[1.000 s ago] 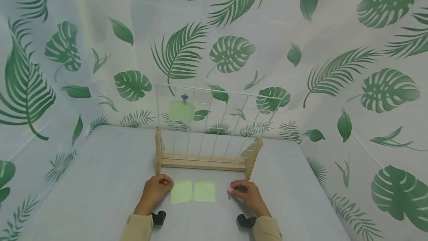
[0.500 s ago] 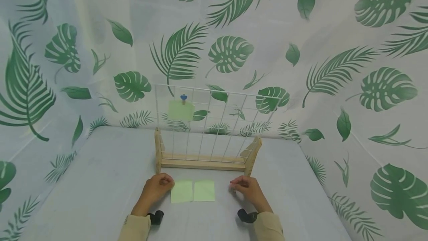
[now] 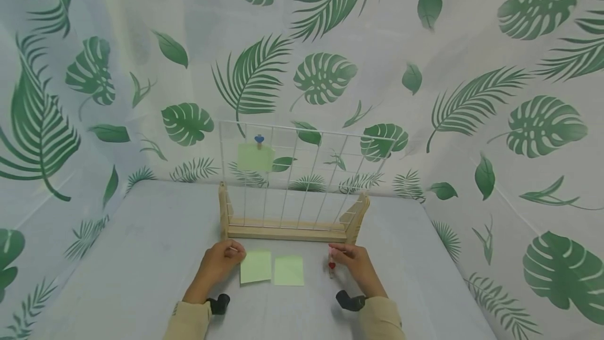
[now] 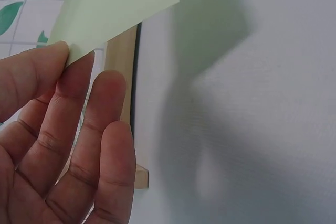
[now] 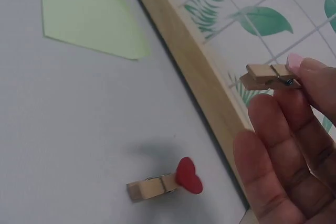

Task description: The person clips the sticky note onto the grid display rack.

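Observation:
My left hand (image 3: 219, 264) pinches a pale green paper note (image 4: 123, 9) by its edge between thumb and index finger. In the left wrist view the note is off the table and casts a shadow. A second green note (image 3: 289, 270) lies flat beside it. My right hand (image 3: 356, 264) pinches a small wooden clothespin (image 5: 270, 77) with a pink end, mostly covered by the fingertips. On the table below that hand lies another clothespin (image 5: 152, 188) bearing a red heart.
Beyond the hands stands a white wire grid (image 3: 302, 172) in a wooden base (image 3: 288, 231). A blue-topped clothespin (image 3: 259, 139) holds a green note (image 3: 255, 158) on its upper left. Leaf-print cloth (image 3: 325, 77) surrounds the pale table (image 3: 155, 235).
My left hand has lifted the left note off the table. My right hand has raised the pink clothespin slightly and moved right, and the red-heart clothespin now shows.

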`<action>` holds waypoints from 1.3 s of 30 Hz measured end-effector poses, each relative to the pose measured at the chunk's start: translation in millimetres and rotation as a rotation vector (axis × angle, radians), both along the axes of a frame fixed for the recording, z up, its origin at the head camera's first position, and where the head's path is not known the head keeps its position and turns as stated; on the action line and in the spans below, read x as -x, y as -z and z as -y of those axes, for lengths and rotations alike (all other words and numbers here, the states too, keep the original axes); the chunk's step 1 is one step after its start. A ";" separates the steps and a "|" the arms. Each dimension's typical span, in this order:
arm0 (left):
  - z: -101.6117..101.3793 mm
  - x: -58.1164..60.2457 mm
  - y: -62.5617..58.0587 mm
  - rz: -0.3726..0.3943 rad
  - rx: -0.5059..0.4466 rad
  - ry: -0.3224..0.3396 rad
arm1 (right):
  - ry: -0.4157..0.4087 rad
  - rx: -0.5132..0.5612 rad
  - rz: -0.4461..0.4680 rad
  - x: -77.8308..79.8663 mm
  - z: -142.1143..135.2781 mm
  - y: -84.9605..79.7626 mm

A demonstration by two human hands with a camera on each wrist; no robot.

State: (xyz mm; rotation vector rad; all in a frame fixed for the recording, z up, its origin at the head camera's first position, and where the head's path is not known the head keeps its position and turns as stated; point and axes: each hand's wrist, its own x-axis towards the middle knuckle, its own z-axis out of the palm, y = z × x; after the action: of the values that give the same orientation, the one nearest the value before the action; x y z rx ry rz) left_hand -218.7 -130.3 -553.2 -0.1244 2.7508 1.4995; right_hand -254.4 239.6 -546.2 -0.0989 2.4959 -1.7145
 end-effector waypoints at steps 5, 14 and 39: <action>0.1 0.9 -4.4 -0.024 -0.027 0.001 | 0.015 0.065 -0.009 0.3 2.5 -6.1; -1.6 4.2 -16.4 -0.078 -0.062 0.004 | 0.032 0.162 -0.039 1.5 4.9 -17.5; -13.3 14.7 -40.1 -0.184 -0.153 -0.013 | -0.027 0.127 -0.122 3.9 11.6 -58.3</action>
State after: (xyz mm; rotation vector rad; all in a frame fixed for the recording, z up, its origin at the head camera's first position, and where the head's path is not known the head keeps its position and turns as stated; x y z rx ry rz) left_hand -233.4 -117.0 -513.1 -0.0032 2.7596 1.8028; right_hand -258.4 228.0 -487.9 -0.2544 2.4528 -1.9092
